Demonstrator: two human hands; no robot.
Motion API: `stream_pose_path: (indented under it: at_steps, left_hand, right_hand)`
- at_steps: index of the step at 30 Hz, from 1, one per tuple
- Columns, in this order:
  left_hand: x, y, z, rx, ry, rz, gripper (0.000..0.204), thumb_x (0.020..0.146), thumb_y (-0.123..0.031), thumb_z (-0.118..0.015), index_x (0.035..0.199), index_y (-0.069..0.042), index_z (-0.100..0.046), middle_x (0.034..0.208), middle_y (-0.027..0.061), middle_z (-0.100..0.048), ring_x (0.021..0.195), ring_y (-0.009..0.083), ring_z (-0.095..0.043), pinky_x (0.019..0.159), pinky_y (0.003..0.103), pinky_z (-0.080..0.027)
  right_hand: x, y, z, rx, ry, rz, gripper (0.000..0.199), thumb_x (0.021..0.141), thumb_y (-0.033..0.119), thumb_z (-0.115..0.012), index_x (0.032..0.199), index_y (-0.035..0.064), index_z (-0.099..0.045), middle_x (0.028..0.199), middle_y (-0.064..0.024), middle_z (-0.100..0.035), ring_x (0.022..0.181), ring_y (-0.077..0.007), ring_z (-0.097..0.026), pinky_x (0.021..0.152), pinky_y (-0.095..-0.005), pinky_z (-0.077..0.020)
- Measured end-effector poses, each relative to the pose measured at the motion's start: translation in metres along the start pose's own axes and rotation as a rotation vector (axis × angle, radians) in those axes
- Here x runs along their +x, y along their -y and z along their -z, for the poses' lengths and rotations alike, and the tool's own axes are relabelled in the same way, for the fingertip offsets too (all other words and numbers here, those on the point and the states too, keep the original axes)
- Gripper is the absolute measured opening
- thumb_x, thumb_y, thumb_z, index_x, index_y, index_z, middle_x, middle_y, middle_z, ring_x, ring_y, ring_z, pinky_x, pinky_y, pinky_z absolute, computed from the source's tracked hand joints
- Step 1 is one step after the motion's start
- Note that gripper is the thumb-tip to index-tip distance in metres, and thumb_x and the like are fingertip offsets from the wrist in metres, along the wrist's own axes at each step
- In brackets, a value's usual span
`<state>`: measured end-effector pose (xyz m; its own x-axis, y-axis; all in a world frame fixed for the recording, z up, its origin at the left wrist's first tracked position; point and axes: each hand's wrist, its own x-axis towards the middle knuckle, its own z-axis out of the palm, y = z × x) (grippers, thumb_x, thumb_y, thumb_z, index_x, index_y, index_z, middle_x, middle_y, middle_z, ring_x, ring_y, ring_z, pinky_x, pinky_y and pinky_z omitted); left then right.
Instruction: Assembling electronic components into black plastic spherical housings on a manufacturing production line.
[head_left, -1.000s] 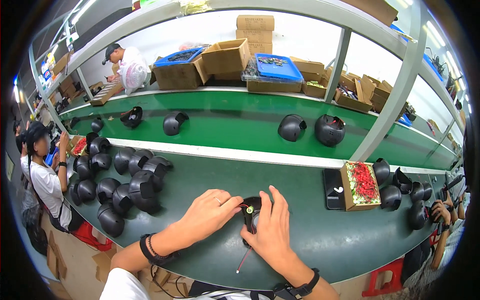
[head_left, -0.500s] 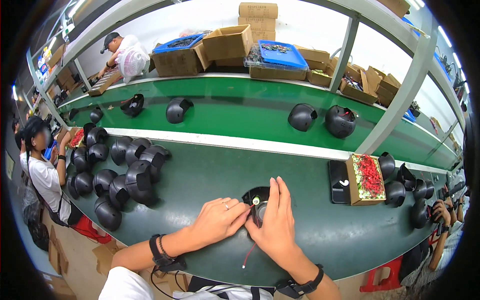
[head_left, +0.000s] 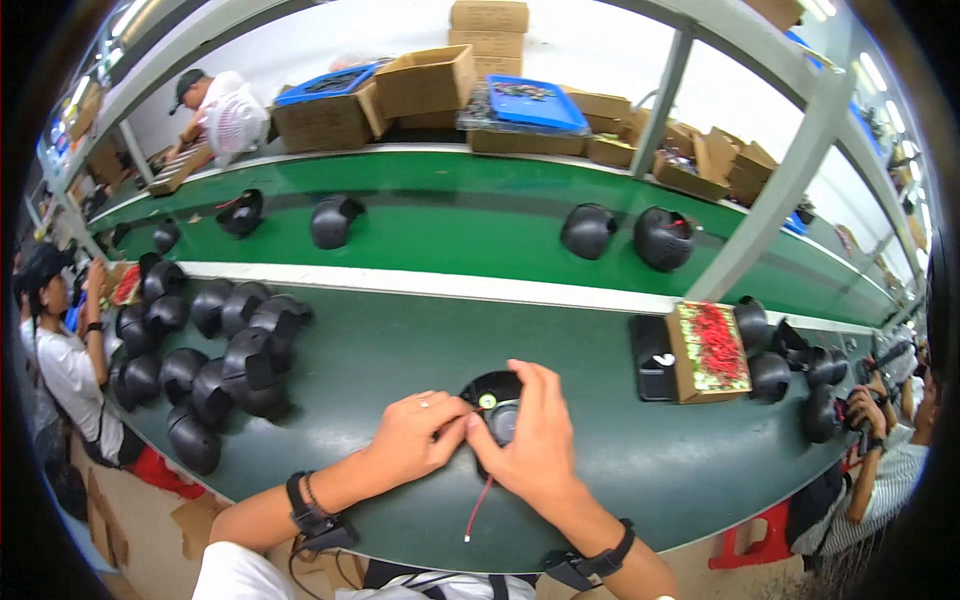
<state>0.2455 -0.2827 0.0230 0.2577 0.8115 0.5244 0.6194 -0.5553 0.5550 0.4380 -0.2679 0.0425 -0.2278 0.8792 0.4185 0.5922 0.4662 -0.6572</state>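
Note:
In front of me on the dark green table is a rounded black plastic shell [head_left: 490,384], its hollow side up. Inside it I see a small round pale-green part [head_left: 487,401] and a grey disc [head_left: 504,421] like a speaker. My right hand [head_left: 532,440] grips the shell from the right, fingers along its far side and thumb across its near edge. The fingers of my left hand [head_left: 418,432] are pinched together at the shell's left edge, on a thin red wire. A red wire end [head_left: 477,510] with a small white plug hangs out below, toward me.
Many black shells [head_left: 255,370] crowd the table's left. At right are a black phone [head_left: 655,375], an open box of red-wired parts [head_left: 715,345] and more shells [head_left: 770,377]. A green conveyor [head_left: 450,220] carries shells beyond. Co-workers [head_left: 65,330] sit at both sides.
The whole view has shifted slightly, so things appear further left. Both hands stay at the shell, with the left fingers still pinched at its edge. The hanging wire has swung a little.

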Motion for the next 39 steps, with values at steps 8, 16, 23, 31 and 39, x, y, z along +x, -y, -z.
stream_pose_path:
  at_steps: [8,16,23,31,39]
  left_hand:
    - [-0.008,-0.006,0.007,-0.048,-0.151,0.162,0.003,0.084,0.002,-0.074,0.084,0.000,-0.072,0.075,0.0114,-0.062,0.075,0.0277,-0.058,0.068,0.037,-0.047]
    - [0.051,0.013,0.007,-0.926,0.441,0.351,0.082,0.092,-0.026,-0.075,0.159,0.001,-0.038,0.156,0.0147,-0.048,0.144,0.0265,-0.047,0.119,0.040,-0.039]
    - [0.036,0.031,0.000,-1.106,0.396,0.421,0.083,0.092,-0.024,-0.078,0.161,0.002,-0.041,0.155,0.0150,-0.052,0.146,0.0257,-0.048,0.123,0.041,-0.037]
    - [0.033,0.024,-0.013,-0.829,0.078,0.308,0.069,0.104,-0.017,-0.067,0.162,0.004,-0.036,0.156,0.0178,-0.049,0.147,0.0253,-0.046,0.125,0.039,-0.032]
    - [0.028,0.029,0.000,-0.382,-0.139,0.161,0.069,0.103,-0.011,-0.064,0.162,0.006,-0.031,0.155,0.0206,-0.047,0.146,0.0283,-0.045,0.124,0.041,-0.032]
  right_hand:
    - [0.004,0.002,-0.019,0.080,-0.070,0.014,0.071,0.087,0.029,-0.078,0.141,-0.0052,-0.047,0.134,-0.0249,-0.055,0.121,-0.0442,-0.059,0.101,-0.0506,-0.0499]
    - [0.003,-0.018,-0.003,0.145,-0.081,-0.022,0.067,0.085,0.024,-0.077,0.137,-0.0043,-0.047,0.129,-0.0241,-0.055,0.119,-0.0442,-0.057,0.102,-0.0507,-0.0492]
    - [0.018,-0.023,-0.001,0.130,-0.083,0.177,0.091,0.074,0.032,-0.082,0.149,-0.0003,-0.042,0.149,-0.0255,-0.041,0.140,-0.0478,-0.039,0.117,-0.0570,-0.0331]
    - [0.014,-0.024,0.020,-0.066,-0.028,0.005,0.102,0.072,0.035,-0.097,0.153,0.0051,-0.044,0.147,-0.0246,-0.043,0.131,-0.0431,-0.051,0.108,-0.0517,-0.0490]
    - [0.010,-0.012,0.005,0.276,-0.042,-0.045,0.021,0.093,0.009,-0.081,0.113,0.0039,-0.077,0.089,-0.0136,-0.075,0.073,-0.0234,-0.073,0.068,-0.0357,-0.0600]
